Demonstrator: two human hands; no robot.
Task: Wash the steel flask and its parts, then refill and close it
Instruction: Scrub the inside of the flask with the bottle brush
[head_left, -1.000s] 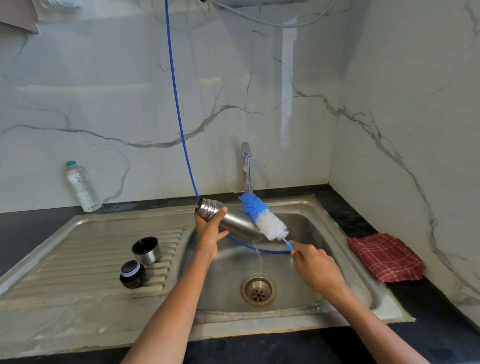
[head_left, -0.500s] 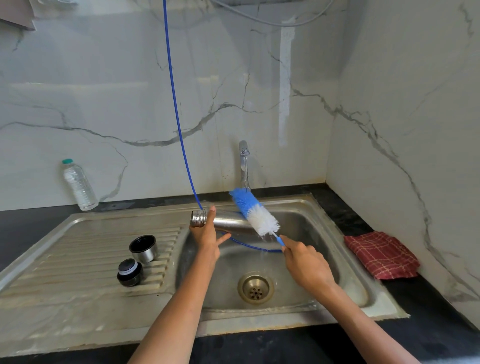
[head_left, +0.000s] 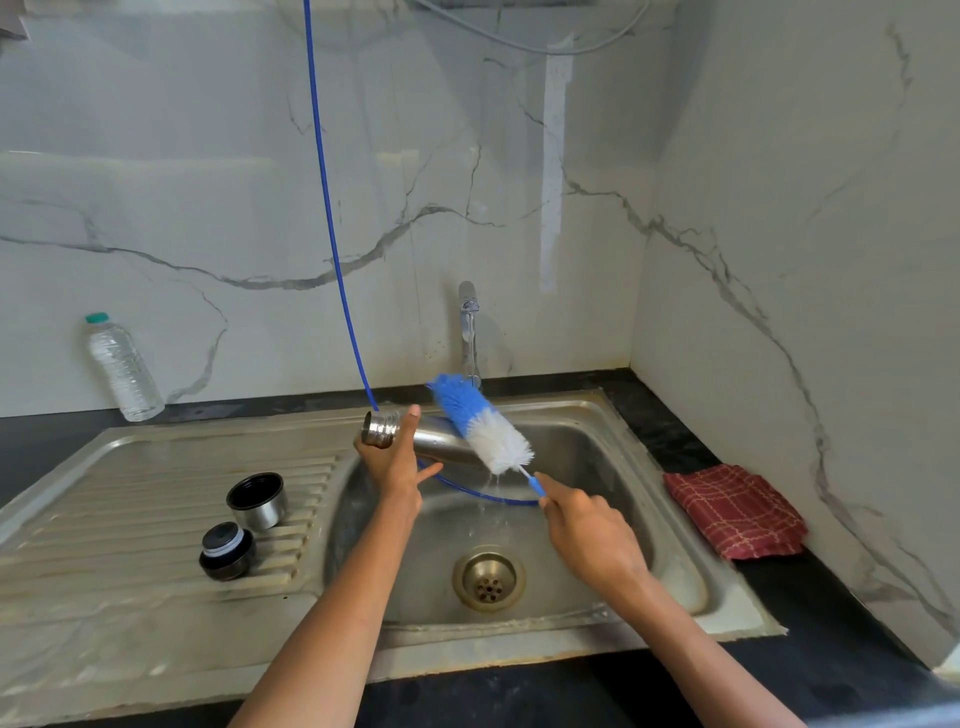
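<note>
With the left hand (head_left: 390, 462) gripping the flask (head_left: 434, 441) sideways over the sink (head_left: 613, 415), mouth toward nine o'clock, the right hand (head_left: 589, 530), fingers curled round the brush (head_left: 483, 423) handle, should scrub firmly along the wet body.

Basin (head_left: 613, 519) front open; tap (head_left: 469, 332), blue hose (head_left: 332, 234) crowd back.

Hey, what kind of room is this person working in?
Most likely a home kitchen: a steel sink with a ribbed draining board, a tap against marble-look wall tiles, and a dark countertop.
</note>
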